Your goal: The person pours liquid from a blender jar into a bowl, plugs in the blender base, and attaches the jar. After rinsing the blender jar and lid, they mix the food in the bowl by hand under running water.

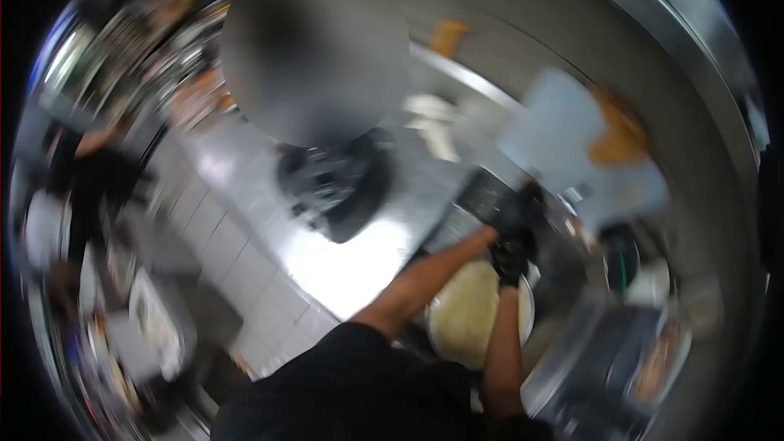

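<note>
Both of my hands wear black gloves and are smeared by motion. My left hand (523, 206) is stretched over the counter, beside a dark metal pan (483, 194). Just nearer to me, my right hand (511, 260) hangs over the far rim of a round bowl (529, 318) of pale yellow food (464, 318). The fingers of both hands are too blurred to read, and I cannot make out anything held in them.
A pale blue board (543, 126) and an orange-brown item (621, 131) lie at the far right. White cloth-like pieces (437, 122) are on the steel counter (359, 269). A dark object (335, 188) stands there, partly covered by a grey round patch. Metal pans (600, 359) stand at right.
</note>
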{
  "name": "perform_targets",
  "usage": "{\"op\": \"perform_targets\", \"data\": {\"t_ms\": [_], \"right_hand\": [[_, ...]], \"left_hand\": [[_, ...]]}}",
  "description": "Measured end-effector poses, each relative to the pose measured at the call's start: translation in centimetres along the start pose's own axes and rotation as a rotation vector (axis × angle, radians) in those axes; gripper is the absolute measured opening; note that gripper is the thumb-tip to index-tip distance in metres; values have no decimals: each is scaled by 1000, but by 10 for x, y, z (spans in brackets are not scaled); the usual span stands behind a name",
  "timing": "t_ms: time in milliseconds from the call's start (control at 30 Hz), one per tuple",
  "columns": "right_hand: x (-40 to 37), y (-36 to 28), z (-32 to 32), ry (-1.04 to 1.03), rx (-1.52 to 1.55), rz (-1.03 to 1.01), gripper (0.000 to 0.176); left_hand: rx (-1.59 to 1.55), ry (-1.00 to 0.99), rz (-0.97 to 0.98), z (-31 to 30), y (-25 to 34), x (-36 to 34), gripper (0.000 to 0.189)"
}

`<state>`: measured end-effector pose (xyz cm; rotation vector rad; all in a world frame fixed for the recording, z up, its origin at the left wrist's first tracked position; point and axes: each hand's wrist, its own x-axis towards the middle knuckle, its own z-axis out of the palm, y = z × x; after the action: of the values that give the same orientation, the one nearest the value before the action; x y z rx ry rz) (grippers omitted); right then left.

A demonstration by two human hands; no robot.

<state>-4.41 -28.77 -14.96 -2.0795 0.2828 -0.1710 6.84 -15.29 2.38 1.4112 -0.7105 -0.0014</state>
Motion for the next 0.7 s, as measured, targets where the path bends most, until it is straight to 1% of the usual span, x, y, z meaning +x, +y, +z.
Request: {"op": "perform_targets", "data": {"t_ms": [33,67,100,133,200,267,367,400,467,500,567,633,667,700], "right_hand": [[-3,-21,0,105,306,161,36],[-5,-32,-3,195,581,277,37],[-5,-35,-5,244,752,345,38],[-4,-34,-6,267,838,380,40],[-7,-27,-7,291,965,440,44],[-12,-12,-7,302,1001,463,49],[-19,-4,-12,301,960,468,52],[-21,-19,-16,329,763,390,53],[-25,-51,-13,496,231,238,45],[-29,-55,-15,496,230,257,45],[-22,-62,-22,161,456,510,46],[-11,-73,-14,300,730,660,40],[-7,-70,1,531,455,441,32],[-5,-63,11,610,436,322,26]], "left_hand": [[192,29,-62,3,21,-2,53],[-9,15,8,10,5,4,56],[-582,-57,-37,16,1,7,64],[-1149,-101,-124,22,-4,8,72],[-1510,-182,-129,31,-11,7,76],[-464,60,-114,30,37,7,80],[-519,60,-185,39,39,6,79],[-522,58,-195,39,36,8,79],[-753,-65,-340,32,29,8,72],[-756,-66,-358,24,26,-3,72],[-539,131,-497,-2,23,-16,70],[-287,359,-540,-29,49,-25,65],[-230,330,-641,-42,52,-37,62],[-194,318,-690,-53,57,-52,60]]}}
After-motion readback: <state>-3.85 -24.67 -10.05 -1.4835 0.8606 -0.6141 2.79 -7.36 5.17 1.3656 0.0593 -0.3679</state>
